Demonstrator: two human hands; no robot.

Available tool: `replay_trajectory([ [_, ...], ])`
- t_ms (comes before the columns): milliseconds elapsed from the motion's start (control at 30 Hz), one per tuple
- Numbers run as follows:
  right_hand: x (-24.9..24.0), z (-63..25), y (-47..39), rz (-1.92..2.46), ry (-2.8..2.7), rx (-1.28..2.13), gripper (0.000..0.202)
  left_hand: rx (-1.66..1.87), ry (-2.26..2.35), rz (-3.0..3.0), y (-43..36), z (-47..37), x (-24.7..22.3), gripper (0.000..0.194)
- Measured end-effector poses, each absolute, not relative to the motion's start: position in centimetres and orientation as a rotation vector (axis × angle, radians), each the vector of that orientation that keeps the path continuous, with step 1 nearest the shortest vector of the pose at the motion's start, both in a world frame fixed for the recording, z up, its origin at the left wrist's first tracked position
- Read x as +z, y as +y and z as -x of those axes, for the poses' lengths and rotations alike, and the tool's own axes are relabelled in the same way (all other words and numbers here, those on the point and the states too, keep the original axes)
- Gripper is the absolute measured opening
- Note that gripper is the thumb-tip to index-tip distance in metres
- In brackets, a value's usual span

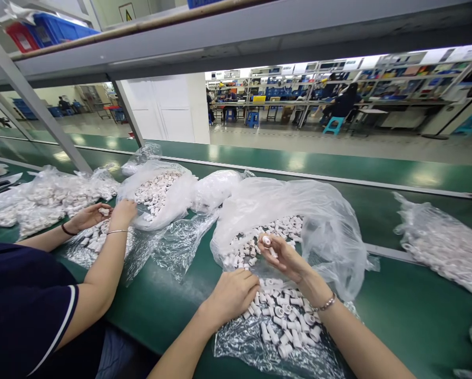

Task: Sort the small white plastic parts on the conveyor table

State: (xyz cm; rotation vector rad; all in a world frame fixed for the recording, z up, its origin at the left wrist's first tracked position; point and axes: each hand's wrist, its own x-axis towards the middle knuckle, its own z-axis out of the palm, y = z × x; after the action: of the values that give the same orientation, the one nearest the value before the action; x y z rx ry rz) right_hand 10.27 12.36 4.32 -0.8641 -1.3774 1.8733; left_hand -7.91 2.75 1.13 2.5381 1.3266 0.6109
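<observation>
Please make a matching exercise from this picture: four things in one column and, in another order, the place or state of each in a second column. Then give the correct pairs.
Things
1. left hand
2. right hand
3. co-worker's hands
4. blue crates

Places or states
A. up on the shelf over the bench
B. raised over the open bag, fingers pinching one small white part
C. palm down on the pile of white parts on clear plastic
D. further along the green bench, at another pile of white parts

Pairs: 1-C, 2-B, 3-D, 4-A
</observation>
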Motion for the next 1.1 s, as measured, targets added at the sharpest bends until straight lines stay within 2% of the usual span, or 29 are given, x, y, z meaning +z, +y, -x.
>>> replay_trajectory([
  [133,4.7,-10.6,12.2,0.955,-1.758,1.611,0.036,0.589,1.328,-2.557,2.7,7.9,1.2,0.019],
  [267,3.3,-10.6,12.0,1.127,-2.375,0.872,0.018,0.575,1.322,-2.564,2.8,8.0,1.2,0.020],
  [367,2.2,-10.4,11.8,1.199,-2.557,0.632,0.019,0.588,1.317,-2.561,2.8,8.0,1.1,0.020],
  [467,2.3,-10.3,11.9,1.189,-2.441,0.759,0.018,0.588,1.322,-2.566,2.8,8.0,1.0,0.018],
  [600,3.6,-10.6,12.4,1.072,-1.863,1.434,0.036,0.584,1.311,-2.561,2.8,8.0,1.0,0.019],
  [667,4.1,-10.9,12.6,0.998,-1.547,1.749,0.038,0.583,1.303,-2.557,2.8,8.0,0.9,0.020],
  [767,4.5,-11.2,12.6,0.899,-1.302,1.956,0.039,0.584,1.306,-2.559,2.9,8.0,0.9,0.020],
  [933,4.4,-10.7,12.3,0.992,-1.484,1.747,0.042,0.583,1.301,-2.601,2.8,7.9,0.9,0.020],
  [1100,2.7,-9.7,11.6,1.148,-2.172,0.976,0.029,0.588,1.301,-2.699,2.7,7.6,0.2,0.016],
])
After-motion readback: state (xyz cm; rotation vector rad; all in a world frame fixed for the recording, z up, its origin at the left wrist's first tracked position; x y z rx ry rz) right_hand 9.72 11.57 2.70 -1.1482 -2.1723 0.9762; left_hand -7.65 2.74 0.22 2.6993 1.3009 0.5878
